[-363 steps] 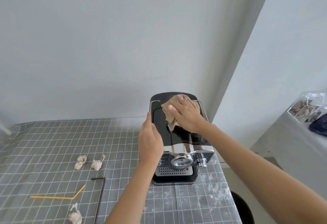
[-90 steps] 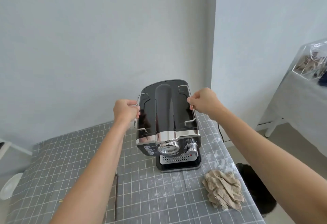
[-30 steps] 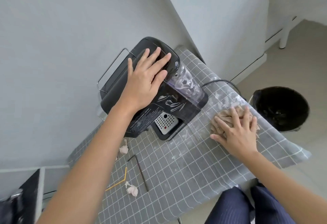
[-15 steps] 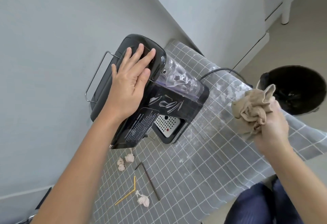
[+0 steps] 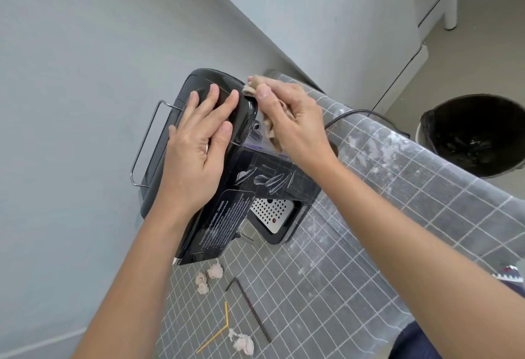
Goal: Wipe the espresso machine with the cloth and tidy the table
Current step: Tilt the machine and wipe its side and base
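Observation:
The black espresso machine [image 5: 227, 205] stands on the grey checked table [image 5: 326, 287], with its side facing me and its steel drip grille low at the front. My left hand [image 5: 199, 145] lies flat on the machine's glossy top, fingers spread. My right hand [image 5: 289, 126] is closed on the beige cloth [image 5: 252, 87] and presses it against the machine's back edge, over the clear water tank. Most of the cloth is hidden under that hand.
Crumpled tissue balls [image 5: 207, 276] and another wad [image 5: 243, 344] lie on the table near the machine, with a yellow bent straw [image 5: 218, 333] and a black straw [image 5: 250, 307]. A black bin [image 5: 471, 134] stands on the floor past the table's right edge. White dust streaks the cloth-covered tabletop.
My right hand has carried the cloth from above the table's right side up to the machine's back edge. My left hand stays on the machine's top.

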Motion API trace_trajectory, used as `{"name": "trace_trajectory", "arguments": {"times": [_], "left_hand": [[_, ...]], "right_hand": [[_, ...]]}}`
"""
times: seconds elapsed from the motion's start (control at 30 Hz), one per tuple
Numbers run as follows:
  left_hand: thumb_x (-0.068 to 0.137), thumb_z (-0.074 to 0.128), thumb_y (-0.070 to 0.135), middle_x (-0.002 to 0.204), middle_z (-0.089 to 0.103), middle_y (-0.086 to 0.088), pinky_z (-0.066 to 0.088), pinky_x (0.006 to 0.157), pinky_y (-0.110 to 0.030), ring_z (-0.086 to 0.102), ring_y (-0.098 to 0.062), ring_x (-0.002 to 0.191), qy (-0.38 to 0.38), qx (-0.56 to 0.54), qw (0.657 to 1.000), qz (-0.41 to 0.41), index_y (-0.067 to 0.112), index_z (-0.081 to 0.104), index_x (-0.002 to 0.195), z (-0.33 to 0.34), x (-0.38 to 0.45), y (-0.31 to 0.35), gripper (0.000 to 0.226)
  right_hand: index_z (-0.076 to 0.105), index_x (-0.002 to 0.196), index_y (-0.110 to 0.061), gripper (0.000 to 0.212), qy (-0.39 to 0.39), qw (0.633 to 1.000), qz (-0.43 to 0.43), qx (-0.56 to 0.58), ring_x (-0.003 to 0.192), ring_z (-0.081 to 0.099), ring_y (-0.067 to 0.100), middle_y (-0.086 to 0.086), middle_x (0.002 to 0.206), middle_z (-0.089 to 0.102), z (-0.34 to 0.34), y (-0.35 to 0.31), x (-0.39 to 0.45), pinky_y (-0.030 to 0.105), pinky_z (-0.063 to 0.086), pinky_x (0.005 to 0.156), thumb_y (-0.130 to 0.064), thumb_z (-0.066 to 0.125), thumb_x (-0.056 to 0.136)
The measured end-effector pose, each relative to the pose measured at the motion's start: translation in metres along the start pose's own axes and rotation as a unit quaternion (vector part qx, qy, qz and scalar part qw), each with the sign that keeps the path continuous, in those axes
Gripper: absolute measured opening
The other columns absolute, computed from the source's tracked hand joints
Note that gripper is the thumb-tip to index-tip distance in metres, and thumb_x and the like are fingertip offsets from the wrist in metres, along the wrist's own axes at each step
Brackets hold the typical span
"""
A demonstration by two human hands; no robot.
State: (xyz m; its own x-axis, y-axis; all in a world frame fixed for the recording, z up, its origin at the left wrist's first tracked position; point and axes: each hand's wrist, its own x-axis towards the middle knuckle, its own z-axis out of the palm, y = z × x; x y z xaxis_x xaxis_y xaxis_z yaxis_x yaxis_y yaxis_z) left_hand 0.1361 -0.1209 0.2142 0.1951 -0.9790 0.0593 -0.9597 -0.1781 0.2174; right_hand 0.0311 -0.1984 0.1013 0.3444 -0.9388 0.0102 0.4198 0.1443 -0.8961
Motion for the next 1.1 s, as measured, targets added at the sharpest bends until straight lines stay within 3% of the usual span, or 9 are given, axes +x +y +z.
{"name": "trace_trajectory", "arguments": {"times": [0.13, 0.23, 0.33, 0.47, 0.57, 0.63, 0.8, 1.0, 1.1], "left_hand": [[0.100, 0.040, 0.038, 0.153, 0.034, 0.014, 0.018, 0.115, -0.062, 0.015, -0.010, 0.148, 0.001, -0.009, 1.000, -0.003, 0.045, 0.043, 0.137, 0.001, 0.000, -0.001, 0.038], [0.100, 0.041, 0.037, 0.153, 0.035, 0.012, 0.017, 0.115, -0.063, 0.015, -0.010, 0.148, 0.002, -0.012, 1.000, -0.004, 0.044, 0.043, 0.137, 0.002, 0.000, -0.001, 0.038], [0.100, 0.041, 0.037, 0.153, 0.035, 0.012, 0.017, 0.115, -0.064, 0.015, -0.011, 0.149, 0.003, -0.017, 1.000, -0.004, 0.044, 0.043, 0.137, 0.002, -0.001, -0.001, 0.038], [0.100, 0.040, 0.037, 0.153, 0.035, 0.012, 0.017, 0.114, -0.064, 0.014, -0.011, 0.149, 0.002, -0.020, 1.000, -0.002, 0.045, 0.043, 0.137, 0.002, -0.001, 0.000, 0.038], [0.099, 0.039, 0.038, 0.153, 0.034, 0.012, 0.018, 0.114, -0.064, 0.013, -0.011, 0.149, -0.001, -0.013, 1.000, 0.001, 0.046, 0.042, 0.137, 0.001, -0.001, -0.001, 0.039], [0.099, 0.039, 0.038, 0.153, 0.034, 0.012, 0.018, 0.113, -0.064, 0.014, -0.012, 0.149, -0.003, -0.011, 1.000, 0.005, 0.045, 0.041, 0.137, 0.002, 0.001, -0.002, 0.039], [0.099, 0.039, 0.038, 0.153, 0.034, 0.011, 0.016, 0.114, -0.064, 0.013, -0.011, 0.149, 0.000, -0.018, 1.000, -0.001, 0.044, 0.043, 0.137, 0.002, 0.001, -0.003, 0.039], [0.099, 0.040, 0.037, 0.153, 0.035, 0.011, 0.016, 0.114, -0.064, 0.014, -0.011, 0.149, 0.002, -0.023, 1.000, 0.004, 0.046, 0.041, 0.137, 0.003, 0.001, -0.003, 0.039], [0.099, 0.039, 0.035, 0.153, 0.034, 0.011, 0.017, 0.113, -0.065, 0.014, -0.012, 0.149, 0.002, -0.019, 1.000, 0.009, 0.046, 0.040, 0.137, 0.002, 0.001, -0.004, 0.039]], "right_hand": [[0.074, 0.114, -0.031, 0.036, 0.061, 0.995, 0.034, -0.064, 0.082, 0.058, 0.002, -0.005, 0.089, 0.071, -0.007, 0.034, 0.011, 0.024, 0.047, 0.073, -0.051, 0.050, 0.096], [0.074, 0.088, -0.040, 0.031, 0.080, 0.990, 0.079, -0.081, 0.079, 0.063, 0.009, -0.016, 0.065, 0.064, -0.022, 0.066, 0.002, 0.037, 0.053, 0.077, -0.053, 0.047, 0.097], [0.070, 0.101, -0.043, 0.027, 0.138, 0.980, 0.108, -0.094, 0.116, 0.057, 0.013, -0.015, 0.105, 0.066, -0.024, 0.091, -0.019, 0.049, 0.045, 0.101, -0.048, 0.044, 0.100], [0.048, 0.140, -0.039, 0.039, 0.205, 0.972, 0.112, -0.038, 0.144, 0.023, 0.011, -0.003, 0.158, 0.028, 0.013, 0.078, -0.055, 0.058, 0.033, 0.114, -0.042, 0.039, 0.102], [0.044, 0.143, -0.042, 0.044, 0.186, 0.982, -0.001, -0.042, 0.152, 0.011, 0.023, -0.002, 0.164, 0.014, 0.048, 0.042, -0.067, 0.065, 0.027, 0.113, -0.046, 0.035, 0.100], [0.049, 0.141, -0.037, 0.043, 0.180, 0.977, -0.081, -0.077, 0.151, 0.017, 0.024, 0.006, 0.161, 0.027, 0.053, 0.023, -0.049, 0.060, 0.023, 0.117, -0.042, 0.035, 0.100], [0.063, 0.126, -0.043, 0.046, 0.218, 0.974, 0.010, -0.052, 0.129, 0.051, 0.016, -0.001, 0.139, 0.056, 0.021, 0.048, -0.002, 0.054, 0.045, 0.102, -0.055, 0.032, 0.094], [0.025, 0.154, -0.031, 0.058, 0.223, 0.965, 0.115, -0.077, 0.153, 0.001, 0.018, -0.002, 0.166, 0.006, 0.029, 0.098, -0.064, 0.058, 0.015, 0.120, -0.052, 0.020, 0.100], [0.012, 0.155, -0.041, 0.055, 0.188, 0.974, 0.065, -0.110, 0.153, -0.011, 0.023, 0.000, 0.166, -0.012, 0.062, 0.067, -0.088, 0.062, 0.008, 0.119, -0.051, 0.021, 0.102]]}}
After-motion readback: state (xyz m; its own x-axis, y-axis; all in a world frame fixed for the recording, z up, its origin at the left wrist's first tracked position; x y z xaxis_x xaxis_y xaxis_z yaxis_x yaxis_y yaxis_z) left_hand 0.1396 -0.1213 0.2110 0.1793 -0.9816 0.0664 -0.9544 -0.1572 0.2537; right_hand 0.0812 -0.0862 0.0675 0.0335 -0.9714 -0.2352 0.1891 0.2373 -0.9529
